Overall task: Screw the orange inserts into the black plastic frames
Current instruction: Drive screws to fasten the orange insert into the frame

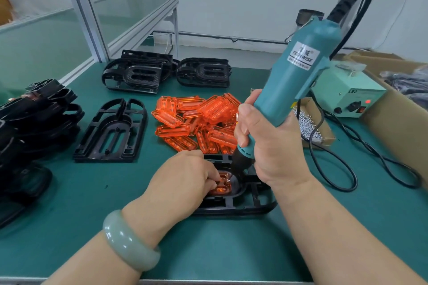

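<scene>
My right hand is wrapped tight round the driver, low on its barrel. The body leans away toward 1 o'clock and the black nose points down at the insert. That insert sits in the well of the frame, straight in front of me on the mat. My left hand lies over the frame's 9 o'clock side, fingertips drawn together on what I take to be a screw. It is too small to be sure of, and I cannot tell whether the bit has met it.

To do this well, I judge the driver should stand more upright before the trigger goes. Then the bit lines up with the screw and does not slip out and scar the orange plastic. My left fingers should steady the screw only until it bites, then slide off toward 9 o'clock, with the palm pressing the frame flat so it cannot turn. Light downward pressure should do; the insert looks thin and might crack if overdriven.

From the frame, the pile of loose inserts lies at 12 o'clock, a spare frame at 10 o'clock and the screw box at 2 o'clock.
</scene>
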Action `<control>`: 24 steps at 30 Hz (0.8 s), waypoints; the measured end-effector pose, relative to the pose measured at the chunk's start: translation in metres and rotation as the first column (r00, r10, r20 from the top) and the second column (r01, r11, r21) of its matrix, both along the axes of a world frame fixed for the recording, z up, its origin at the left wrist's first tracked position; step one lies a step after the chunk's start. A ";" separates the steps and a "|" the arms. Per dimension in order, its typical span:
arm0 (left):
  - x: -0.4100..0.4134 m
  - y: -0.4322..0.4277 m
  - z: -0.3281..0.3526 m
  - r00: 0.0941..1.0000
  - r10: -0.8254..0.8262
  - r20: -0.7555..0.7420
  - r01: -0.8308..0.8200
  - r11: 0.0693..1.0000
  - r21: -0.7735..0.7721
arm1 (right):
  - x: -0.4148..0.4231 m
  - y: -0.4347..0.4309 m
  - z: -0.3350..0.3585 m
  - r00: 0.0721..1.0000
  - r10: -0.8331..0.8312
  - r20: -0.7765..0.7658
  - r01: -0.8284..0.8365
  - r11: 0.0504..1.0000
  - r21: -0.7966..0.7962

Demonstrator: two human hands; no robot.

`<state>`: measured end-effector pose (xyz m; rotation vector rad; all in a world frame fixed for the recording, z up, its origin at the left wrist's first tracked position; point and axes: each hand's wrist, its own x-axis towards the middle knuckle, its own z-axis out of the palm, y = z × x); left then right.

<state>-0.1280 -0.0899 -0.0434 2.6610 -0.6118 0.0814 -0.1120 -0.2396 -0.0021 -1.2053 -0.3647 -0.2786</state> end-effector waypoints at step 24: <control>-0.001 0.000 0.001 0.999 -0.010 -0.050 0.010 1.000 -0.002 | 0.012 -0.027 0.004 0.998 0.048 -0.037 -0.027 0.900 0.434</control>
